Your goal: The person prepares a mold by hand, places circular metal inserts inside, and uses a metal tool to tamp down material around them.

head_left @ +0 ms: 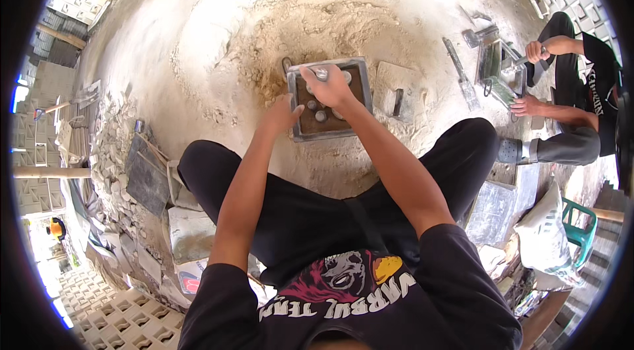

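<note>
On the dusty ground in front of me sits a square metal mold (323, 135), with brown material inside and several round grey knobs (321, 115) standing up from it. My left hand (282, 113) grips the mold's left side, its thumb reaching over the rim. Over the mold's upper part, my right hand (330, 89) is closed around a pale, shiny round knob, partly covered by the fingers. My right hand and forearm hide some of the mold's interior.
Loose sandy powder (297, 13) is heaped beyond the mold. A flat slab (395, 89) lies to its right. Farther right, another person (581, 86) works with both hands at a second metal mold (495, 66). Rubble (112, 172) and a dark board (146, 175) lie at left.
</note>
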The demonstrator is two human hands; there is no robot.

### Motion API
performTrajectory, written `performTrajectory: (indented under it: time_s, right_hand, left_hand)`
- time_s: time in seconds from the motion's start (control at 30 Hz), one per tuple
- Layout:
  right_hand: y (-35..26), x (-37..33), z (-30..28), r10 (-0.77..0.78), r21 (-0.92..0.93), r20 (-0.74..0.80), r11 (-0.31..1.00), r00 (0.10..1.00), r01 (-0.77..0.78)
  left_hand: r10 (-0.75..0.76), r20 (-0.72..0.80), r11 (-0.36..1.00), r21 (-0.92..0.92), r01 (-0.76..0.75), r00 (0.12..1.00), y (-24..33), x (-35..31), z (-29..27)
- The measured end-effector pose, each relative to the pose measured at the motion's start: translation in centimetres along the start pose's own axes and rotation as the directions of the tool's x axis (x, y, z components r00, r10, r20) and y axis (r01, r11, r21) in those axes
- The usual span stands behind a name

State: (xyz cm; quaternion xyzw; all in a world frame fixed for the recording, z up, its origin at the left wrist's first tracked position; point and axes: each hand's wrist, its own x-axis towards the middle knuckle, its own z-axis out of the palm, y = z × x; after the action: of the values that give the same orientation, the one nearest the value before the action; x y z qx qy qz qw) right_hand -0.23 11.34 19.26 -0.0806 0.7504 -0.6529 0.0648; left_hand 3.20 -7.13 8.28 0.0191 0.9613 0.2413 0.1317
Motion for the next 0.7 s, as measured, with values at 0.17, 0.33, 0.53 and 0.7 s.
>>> performTrajectory:
  time_s: [0.17,0.33,0.53,0.7]
  right_hand:
    - [-0.5,-0.9,-0.5,-0.170,0.102,0.046,0.981,0.984,0.165]
    - [1.3,-0.1,0.2,-0.005,0.085,0.028,0.996,1.000,0.002]
    - [1.6,0.5,1.0,-0.123,-0.013,-0.183,0.992,0.975,0.123]
    - [-1.2,0.0,0.9,-0.143,0.034,-0.240,0.987,0.960,0.156]
  left_hand:
    - [-0.058,0.034,0.995,0.088,0.055,0.998,-2.6,0.0,1.5]
    - [-0.087,0.362,0.959,0.284,-0.021,0.928,-0.5,-0.4,1.1]
    - [-0.055,0.328,0.993,0.118,0.017,0.943,-0.1,-0.1,0.6]
    - [-0.031,0.324,0.996,0.094,0.000,0.945,-1.1,0.4,1.6]
